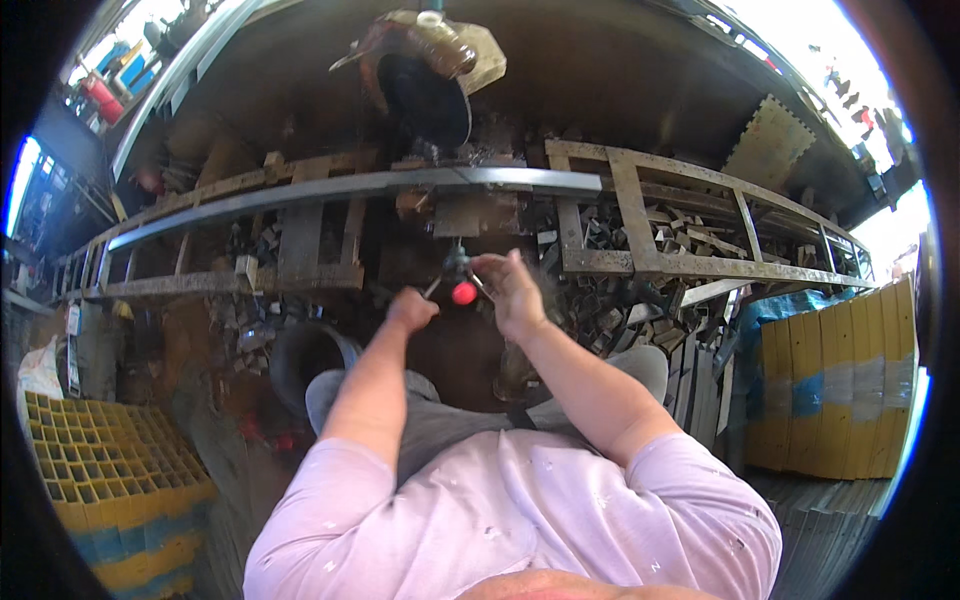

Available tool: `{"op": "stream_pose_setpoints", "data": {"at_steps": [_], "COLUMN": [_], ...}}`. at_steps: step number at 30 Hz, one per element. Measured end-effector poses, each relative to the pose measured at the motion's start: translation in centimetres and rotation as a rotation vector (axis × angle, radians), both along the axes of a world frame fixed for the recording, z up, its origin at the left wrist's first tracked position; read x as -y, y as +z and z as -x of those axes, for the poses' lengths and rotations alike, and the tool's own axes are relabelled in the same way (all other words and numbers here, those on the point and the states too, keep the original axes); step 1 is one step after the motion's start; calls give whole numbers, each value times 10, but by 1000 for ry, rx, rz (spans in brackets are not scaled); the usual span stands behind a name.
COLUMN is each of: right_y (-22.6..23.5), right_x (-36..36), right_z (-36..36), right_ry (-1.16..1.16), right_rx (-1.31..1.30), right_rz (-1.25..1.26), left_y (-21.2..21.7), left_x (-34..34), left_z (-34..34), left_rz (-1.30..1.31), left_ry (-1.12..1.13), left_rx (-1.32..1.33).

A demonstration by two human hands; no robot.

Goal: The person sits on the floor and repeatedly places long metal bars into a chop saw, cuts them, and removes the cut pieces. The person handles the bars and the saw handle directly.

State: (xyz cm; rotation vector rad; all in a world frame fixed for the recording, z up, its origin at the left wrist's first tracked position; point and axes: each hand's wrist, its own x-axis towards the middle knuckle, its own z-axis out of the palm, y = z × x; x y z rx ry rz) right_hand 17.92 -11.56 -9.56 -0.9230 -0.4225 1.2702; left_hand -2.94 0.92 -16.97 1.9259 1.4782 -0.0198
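Note:
In front of me is a spoked turning handle (457,262) with a red knob (464,293) at its lower end. My left hand (410,308) is closed around the end of its left metal spoke. Beside the right spoke is my right hand (512,292), its fingers stretched toward the hub and apart; whether the palm touches the spoke is hard to see. Beyond the handle, a long grey metal tube (360,185) lies across the bench under a dark cutting disc (425,100). The disc belongs to a cutting machine whose motor (440,45) is above it.
Metal racks (690,265) run along both sides, with many short tube offcuts (610,325) beneath the right one. Bundles of yellow-ended tubes stand at the left (110,450) and yellow pieces wrapped in film (840,390) at the right. A round grey container (300,365) is by my left knee.

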Motion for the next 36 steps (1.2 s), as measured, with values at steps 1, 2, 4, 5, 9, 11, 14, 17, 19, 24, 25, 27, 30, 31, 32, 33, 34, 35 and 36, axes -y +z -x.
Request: {"op": "stream_pose_setpoints", "data": {"at_steps": [1,2,4,5,9,11,14,17,19,24,25,27,30,31,32,33,34,35,36], "right_y": [6,15,52,67,87,80,60,69,83,115,127,159,164,161,148,130,108,83,60], "right_x": [-3,1,7,13,-10,-29,-61,-96,-108,-86,-72,-33,64,104,148,193,240,291,337], "right_z": [7,8,4,-9,-95,-152,-203,-225,-232,-303,-319,-335,-377,-380,-388,-397,-404,-399,-384], "right_ry": [42,46,16,-9,-228,-204,-125,200,392,353,330,364,112,28,17,-10,-43,-105,-145], "right_rx": [154,355,726,942,1481,1709,2006,2178,2246,2349,2346,2421,2267,2173,2036,1902,1765,1612,1454], "right_rz": [-73,-120,-133,-133,67,239,299,451,519,753,769,864,939,914,1021,1111,1186,1100,989], "left_y": [-26,-47,-72,-82,-51,-11,10,15,22,41,46,56,75,77,90,92,108,113,128], "left_x": [9,25,37,47,87,97,101,91,89,91,91,93,99,98,100,99,103,105,111], "left_z": [-15,-28,-57,-73,-145,-154,-152,-142,-132,-117,-111,-97,-79,-69,-66,-59,-57,-49,-45], "left_rz": [-49,-123,216,640,1344,1527,1578,1432,1271,934,867,628,438,484,537,510,474,463,476], "left_ry": [34,23,195,368,380,308,291,312,269,-116,-173,-309,-394,-364,-340,-380,-396,-392,-360], "left_rx": [-14,117,286,312,966,1196,1251,1020,816,418,368,274,232,234,244,262,241,259,266]}}
